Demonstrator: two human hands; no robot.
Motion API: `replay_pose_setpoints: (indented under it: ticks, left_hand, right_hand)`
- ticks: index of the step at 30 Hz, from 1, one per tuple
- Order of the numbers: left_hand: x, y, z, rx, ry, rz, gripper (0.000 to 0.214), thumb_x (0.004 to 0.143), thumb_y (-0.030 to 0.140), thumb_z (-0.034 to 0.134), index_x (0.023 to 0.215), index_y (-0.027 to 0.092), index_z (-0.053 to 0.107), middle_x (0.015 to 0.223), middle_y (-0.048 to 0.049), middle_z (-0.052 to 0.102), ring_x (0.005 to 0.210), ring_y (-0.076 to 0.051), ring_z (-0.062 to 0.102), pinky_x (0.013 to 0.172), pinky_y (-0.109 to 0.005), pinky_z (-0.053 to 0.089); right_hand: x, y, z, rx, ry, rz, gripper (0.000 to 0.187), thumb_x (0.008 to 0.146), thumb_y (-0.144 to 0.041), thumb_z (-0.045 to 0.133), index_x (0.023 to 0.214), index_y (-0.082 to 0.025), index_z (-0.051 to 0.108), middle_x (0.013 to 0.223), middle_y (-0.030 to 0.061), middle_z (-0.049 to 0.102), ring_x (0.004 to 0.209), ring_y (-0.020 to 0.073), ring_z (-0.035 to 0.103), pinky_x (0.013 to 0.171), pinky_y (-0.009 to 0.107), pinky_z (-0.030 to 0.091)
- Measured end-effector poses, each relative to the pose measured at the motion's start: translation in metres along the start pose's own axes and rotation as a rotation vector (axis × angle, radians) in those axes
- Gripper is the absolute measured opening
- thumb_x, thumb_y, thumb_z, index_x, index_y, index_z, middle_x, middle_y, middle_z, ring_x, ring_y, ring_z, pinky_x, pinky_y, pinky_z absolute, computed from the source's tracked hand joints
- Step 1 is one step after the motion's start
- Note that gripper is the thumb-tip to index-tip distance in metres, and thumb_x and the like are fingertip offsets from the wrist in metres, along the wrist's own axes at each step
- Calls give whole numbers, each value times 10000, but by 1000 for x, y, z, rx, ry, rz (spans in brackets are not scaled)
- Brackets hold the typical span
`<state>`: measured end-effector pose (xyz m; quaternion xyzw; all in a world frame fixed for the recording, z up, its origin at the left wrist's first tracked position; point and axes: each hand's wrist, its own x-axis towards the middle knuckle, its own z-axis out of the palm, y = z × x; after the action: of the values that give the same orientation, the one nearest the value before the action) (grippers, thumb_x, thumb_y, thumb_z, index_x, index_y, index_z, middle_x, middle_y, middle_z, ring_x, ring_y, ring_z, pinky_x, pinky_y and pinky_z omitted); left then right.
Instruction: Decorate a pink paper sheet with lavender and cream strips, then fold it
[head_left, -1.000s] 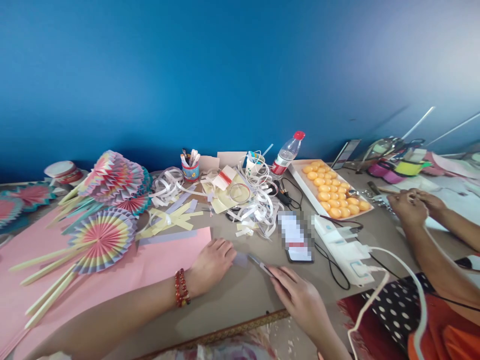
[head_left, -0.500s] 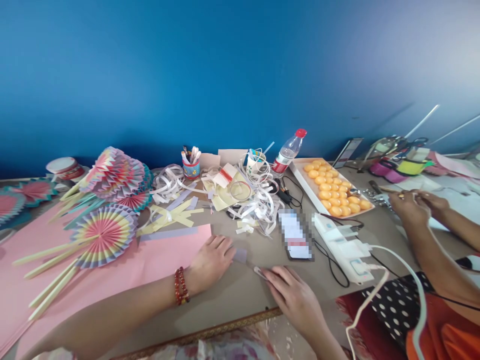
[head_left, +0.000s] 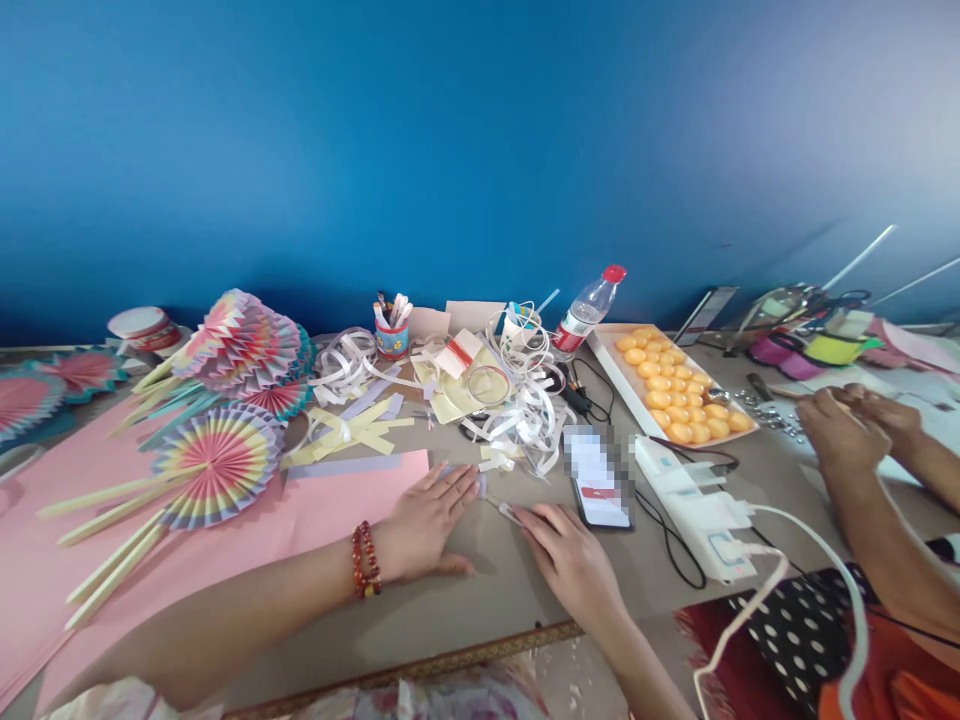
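Observation:
My left hand (head_left: 431,520) lies flat on the table at the edge of the pink paper (head_left: 330,503), fingers stretched out and thumb spread. Under its fingers is a small lilac paper strip (head_left: 481,487), mostly covered. A beaded bracelet (head_left: 366,560) circles that wrist. My right hand (head_left: 570,560) is closed on a slim, pale tool with a thin tip (head_left: 509,513), whose exact kind I cannot make out. The tool points left toward the fingertips of my left hand. A lilac band (head_left: 349,468) runs along the pink paper's far edge.
Folded paper fans (head_left: 217,465) lie left. White paper strips (head_left: 525,420), a pen cup (head_left: 391,335) and a bottle (head_left: 589,310) stand behind. Rightward are a phone (head_left: 600,490), a power strip (head_left: 694,520), a tray of orange balls (head_left: 739,425) and another person's hands (head_left: 847,430).
My left hand has flattened, its thumb now spread outward, and covers more of the lilac strip. My right hand with the tool has shifted slightly up and left. The whole view has drifted a little.

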<state>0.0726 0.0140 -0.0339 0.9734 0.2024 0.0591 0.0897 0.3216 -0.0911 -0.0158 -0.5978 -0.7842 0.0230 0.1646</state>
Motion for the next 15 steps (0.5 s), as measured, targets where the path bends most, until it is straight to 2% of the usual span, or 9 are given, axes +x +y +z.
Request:
replay_pose_setpoints:
  ticks: [7, 15]
  left_hand:
    - [5, -20, -6, -25, 3, -84, 977, 858, 788, 327, 1552, 126, 145, 1593, -174, 192, 1473, -313, 188, 1196, -462, 103]
    - [3, -23, -7, -68, 5, -78, 995, 841, 798, 356, 1547, 121, 167, 1594, -182, 177, 1474, -320, 184, 1192, -468, 134]
  right_hand:
    - [34, 5, 13, 0, 38, -26, 317, 970, -177, 441, 1216, -223, 635, 1011, 83, 623, 918, 233, 598, 779, 355, 529]
    - [41, 8, 13, 19, 37, -75, 364, 961, -147, 428, 1254, -237, 624, 1006, 77, 621, 918, 217, 600, 785, 337, 529]
